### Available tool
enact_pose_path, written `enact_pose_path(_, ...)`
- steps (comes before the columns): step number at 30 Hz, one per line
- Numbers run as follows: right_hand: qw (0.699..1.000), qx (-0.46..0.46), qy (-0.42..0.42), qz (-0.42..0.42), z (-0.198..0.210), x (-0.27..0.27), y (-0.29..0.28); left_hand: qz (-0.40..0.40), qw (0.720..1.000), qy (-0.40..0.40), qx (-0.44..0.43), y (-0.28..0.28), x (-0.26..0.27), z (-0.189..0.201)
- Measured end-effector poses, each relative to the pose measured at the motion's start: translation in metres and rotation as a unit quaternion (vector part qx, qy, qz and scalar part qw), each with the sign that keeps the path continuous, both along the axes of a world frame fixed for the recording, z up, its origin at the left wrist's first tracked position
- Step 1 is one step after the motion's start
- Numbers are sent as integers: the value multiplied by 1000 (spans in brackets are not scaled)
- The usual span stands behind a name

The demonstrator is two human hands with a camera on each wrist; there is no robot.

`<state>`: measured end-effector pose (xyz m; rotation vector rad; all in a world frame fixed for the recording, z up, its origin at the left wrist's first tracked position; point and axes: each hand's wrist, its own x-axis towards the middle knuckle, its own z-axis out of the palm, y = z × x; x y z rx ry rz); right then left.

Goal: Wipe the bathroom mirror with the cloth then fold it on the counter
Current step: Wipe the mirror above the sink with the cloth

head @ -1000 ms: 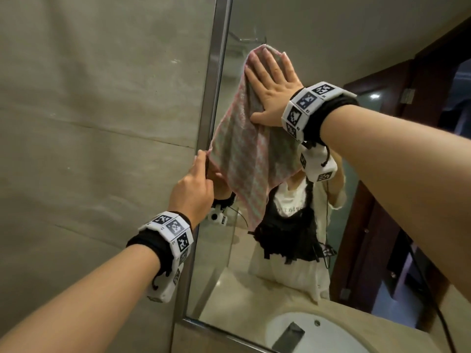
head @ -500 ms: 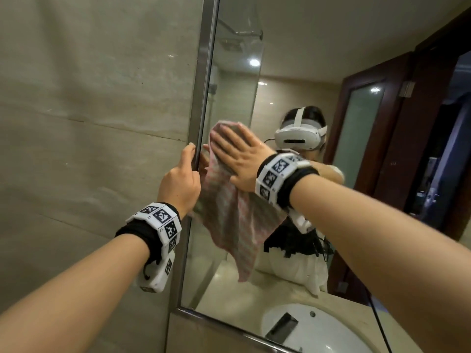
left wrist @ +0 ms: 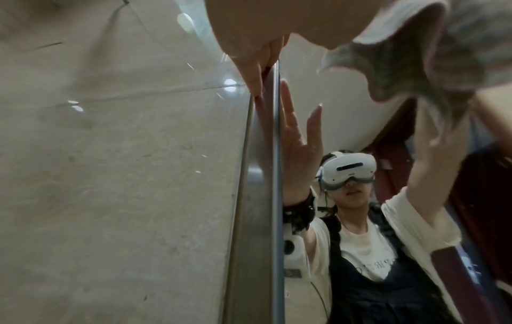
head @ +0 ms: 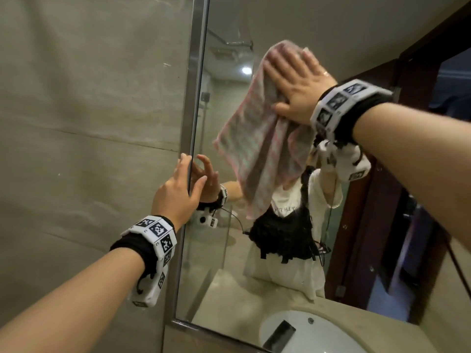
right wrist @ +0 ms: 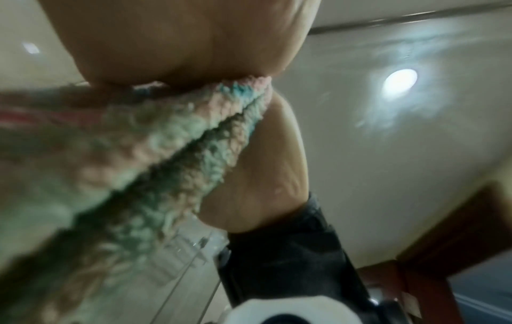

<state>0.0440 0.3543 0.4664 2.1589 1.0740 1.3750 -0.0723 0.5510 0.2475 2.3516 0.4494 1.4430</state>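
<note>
A pink and green checked cloth (head: 257,138) hangs against the mirror (head: 219,250), pinned high up by my right hand (head: 293,77), whose straight fingers press flat on its top. Most of the cloth drapes below the palm. In the right wrist view the fluffy cloth (right wrist: 155,153) bunches under the palm. My left hand (head: 178,192) rests open on the mirror's metal frame (head: 193,103) at the left edge, fingers straight along it. From the left wrist, the fingers (left wrist: 255,72) lie on the frame (left wrist: 257,197) and the cloth (left wrist: 410,61) hangs at upper right.
A beige tiled wall (head: 89,123) fills the left side. Below the mirror lies the stone counter (head: 443,335). A white basin (head: 313,332) and dark tap (head: 280,332) appear as reflections in the glass. A dark wooden door frame (head: 382,225) shows at the right.
My right hand has swept the cloth from beside the frame up and to the right across the glass. The left hand stays on the frame, thumb now spread onto the mirror.
</note>
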Motion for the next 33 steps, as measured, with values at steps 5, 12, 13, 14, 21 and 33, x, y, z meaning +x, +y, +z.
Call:
enact_pose_path(5, 994, 102, 25, -5, 6, 0, 1, 5, 1000, 3, 15, -1, 4, -2)
enact_pose_path(12, 995, 99, 15, 10, -29, 1, 9, 18, 1000, 4, 23, -4, 6, -1)
enact_pose_path(13, 995, 96, 15, 13, -36, 1, 9, 21, 999, 9, 24, -5, 5, 0)
enact_pose_path(14, 995, 93, 20, 15, -43, 1, 10, 24, 999, 12, 25, -6, 5, 0)
enact_pose_path(21, 987, 139, 78, 23, -68, -16, 27, 34, 999, 11, 20, -8, 8, 0)
enact_pose_path(33, 986, 144, 54, 68, -113, -3, 16, 23, 999, 14, 38, -3, 8, -2)
